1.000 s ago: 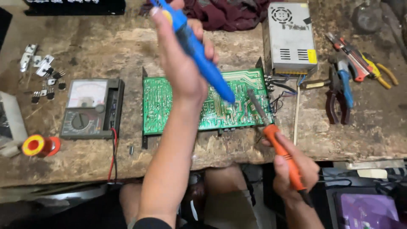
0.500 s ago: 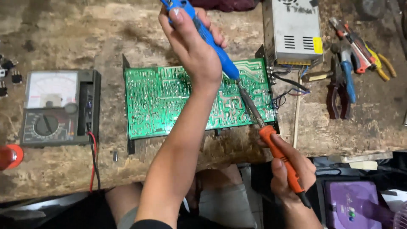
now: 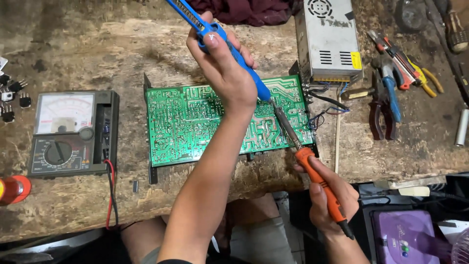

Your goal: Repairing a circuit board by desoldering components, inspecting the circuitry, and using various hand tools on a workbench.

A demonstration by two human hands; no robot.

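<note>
Both forearms are showing bare down to the hands, left hand (image 3: 224, 68) and right hand (image 3: 327, 195), without rings or watch. A dark sleeve edge is peeking out; grey shorts are covering the lap.

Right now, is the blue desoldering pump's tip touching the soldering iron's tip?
Cannot tell. In the head view the blue desoldering pump nozzle and the orange-handled soldering iron shaft meet over the green circuit board, but overlap from above hides any gap.
</note>
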